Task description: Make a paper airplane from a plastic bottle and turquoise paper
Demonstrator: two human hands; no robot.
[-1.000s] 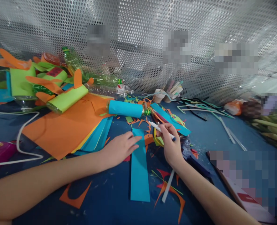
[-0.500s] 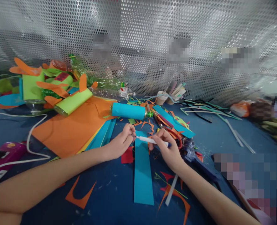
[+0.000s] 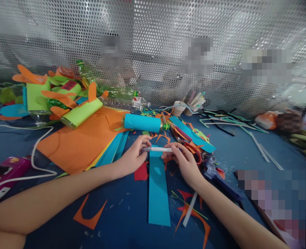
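A slim white marker (image 3: 161, 149) lies level between my hands, above the top end of a long blue paper strip (image 3: 159, 193). My left hand (image 3: 135, 155) pinches its left end, where a dark greyish cap (image 3: 146, 149) shows at the fingertips. My right hand (image 3: 184, 159) grips the right end, which its fingers partly hide. Just left of the strip lies a small red paper piece (image 3: 140, 171). Beyond my hands rests a bottle wrapped in blue paper (image 3: 141, 122), its green cap pointing right.
Orange sheets (image 3: 77, 143) and paper-wrapped bottles (image 3: 82, 114) crowd the left, near a purple power strip (image 3: 11, 173) with a white cable. Orange scraps (image 3: 90, 216) lie in front. A blue glue gun (image 3: 221, 181) sits right of my right hand. Cups (image 3: 178, 108) stand by the perforated metal screen.
The marker has turned from a slant to nearly level. My left fingers have moved onto its left end, where a cap now shows, and my right hand's grip has shifted.
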